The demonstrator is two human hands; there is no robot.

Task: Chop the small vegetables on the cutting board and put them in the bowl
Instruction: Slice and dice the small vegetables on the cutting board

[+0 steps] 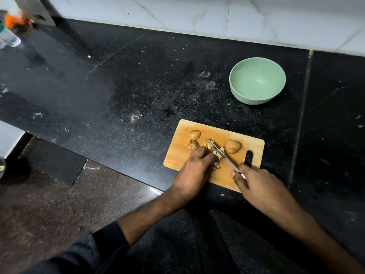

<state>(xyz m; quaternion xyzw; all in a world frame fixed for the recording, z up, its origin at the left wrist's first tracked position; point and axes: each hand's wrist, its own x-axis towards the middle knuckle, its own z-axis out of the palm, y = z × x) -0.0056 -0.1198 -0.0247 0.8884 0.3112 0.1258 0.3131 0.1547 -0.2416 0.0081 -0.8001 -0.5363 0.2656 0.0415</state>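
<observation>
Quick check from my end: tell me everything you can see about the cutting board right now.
The cutting board is a light wooden rectangle with rounded corners and a slot handle at its right end. It lies flat on the black countertop, near the front edge, skewed to it. On it sit three whole small brown vegetables and a heap of pale chopped pieces. The left hand holds the pieces down while the right hand grips a knife whose blade crosses them. The green bowl stands apart, behind it.

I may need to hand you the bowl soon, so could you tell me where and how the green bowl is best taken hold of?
Grip the green bowl at its rim, coming from above on the near side. It stands upright and empty on the counter, the thin rim open all round for a thumb-inside pinch; the curved wall below offers less purchase.
</observation>
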